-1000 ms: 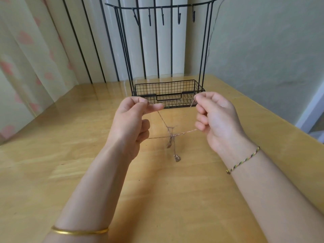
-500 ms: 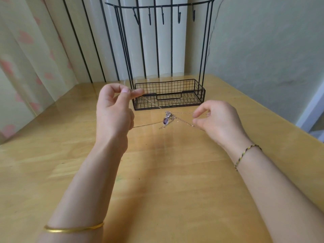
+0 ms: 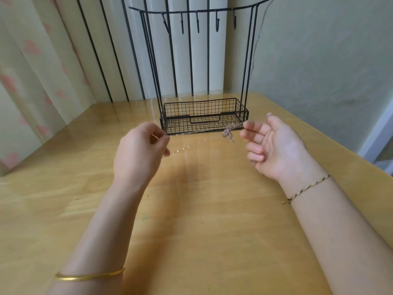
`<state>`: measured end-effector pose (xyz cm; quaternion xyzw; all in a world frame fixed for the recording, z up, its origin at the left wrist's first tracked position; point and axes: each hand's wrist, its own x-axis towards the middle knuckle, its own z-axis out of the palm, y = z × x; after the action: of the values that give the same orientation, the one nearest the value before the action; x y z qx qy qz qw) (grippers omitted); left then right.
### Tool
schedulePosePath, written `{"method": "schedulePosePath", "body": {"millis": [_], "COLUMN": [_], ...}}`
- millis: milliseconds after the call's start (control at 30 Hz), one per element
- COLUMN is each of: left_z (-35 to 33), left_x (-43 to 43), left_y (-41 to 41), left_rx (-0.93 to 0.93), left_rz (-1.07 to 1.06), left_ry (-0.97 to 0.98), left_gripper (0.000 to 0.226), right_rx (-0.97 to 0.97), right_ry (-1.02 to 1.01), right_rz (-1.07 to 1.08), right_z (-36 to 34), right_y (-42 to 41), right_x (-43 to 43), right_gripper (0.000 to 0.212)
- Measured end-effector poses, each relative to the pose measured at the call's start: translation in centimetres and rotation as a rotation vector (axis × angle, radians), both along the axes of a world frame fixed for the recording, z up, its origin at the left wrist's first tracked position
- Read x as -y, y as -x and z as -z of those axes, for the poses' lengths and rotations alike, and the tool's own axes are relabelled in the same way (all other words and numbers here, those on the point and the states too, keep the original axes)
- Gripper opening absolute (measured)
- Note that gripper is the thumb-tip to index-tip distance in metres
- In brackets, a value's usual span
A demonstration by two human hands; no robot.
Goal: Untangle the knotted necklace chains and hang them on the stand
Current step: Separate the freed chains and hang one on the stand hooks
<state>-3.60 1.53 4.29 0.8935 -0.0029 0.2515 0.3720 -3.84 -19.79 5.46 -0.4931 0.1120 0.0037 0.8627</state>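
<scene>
Counter (image 3: 191, 231): carrying the stand at its far edge; both hands hovering above it.
Stand (image 3: 246, 60): standing upright beyond the hands; hooks (image 3: 197, 22) hanging bare.
Left hand (image 3: 138, 154): curling, pinching one end of the chain; lying well apart from the knot.
Right hand (image 3: 274, 145): facing palm up, thumb and forefinger pinching the chain just beside the knot; being the nearer hand.
Chain (image 3: 187, 147): stretching in the air between the hands, running left-low to right-high.
Knot (image 3: 228, 132): dangling just left of the right fingertips; probably needing the left hand coming across.
</scene>
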Motion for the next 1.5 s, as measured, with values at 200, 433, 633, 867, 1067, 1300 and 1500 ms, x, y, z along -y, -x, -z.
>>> {"method": "schedulePosePath", "body": {"millis": [200, 433, 633, 867, 1067, 1300, 1500], "left_z": [1.1, 1.1, 0.7, 0.1, 1.9, 3.2, 2.1], "left_x": [-0.7, -0.4, 0.6, 3.0, 5.9, 6.1, 3.9], "left_y": [-0.8, -0.4, -0.5, 0.7, 1.1, 0.5, 0.1], "left_rx": [-0.164, -0.253, -0.439, -0.346, -0.339, -0.341, -0.337], "left_rz": [-0.089, -0.125, 0.023, 0.230, 0.675, 0.613, 0.495], "left_ry": [-0.278, -0.114, 0.303, -0.035, 0.030, -0.099, 0.289], "left_gripper": [0.017, 0.027, 0.027, 0.042, 0.032, 0.009, 0.020], "right_rx": [-0.014, 0.033, 0.178, 0.357, 0.436, 0.492, 0.301], "right_ry": [0.213, 0.418, 0.289, 0.489, 0.310, 0.064, -0.055], "right_rz": [0.229, 0.405, 0.074, -0.151, -0.282, -0.345, 0.034], "right_z": [0.4, 0.3, -0.1, -0.5, -0.8, -1.7, -1.6], "right_y": [0.1, 0.2, 0.8, 1.5, 1.8, 2.1, 1.1], "right_x": [0.3, -0.3, -1.0, -2.2, -2.8, -2.6, -0.4], "right_gripper": [0.051, 0.046, 0.052, 0.045, 0.036, 0.027, 0.024]}}
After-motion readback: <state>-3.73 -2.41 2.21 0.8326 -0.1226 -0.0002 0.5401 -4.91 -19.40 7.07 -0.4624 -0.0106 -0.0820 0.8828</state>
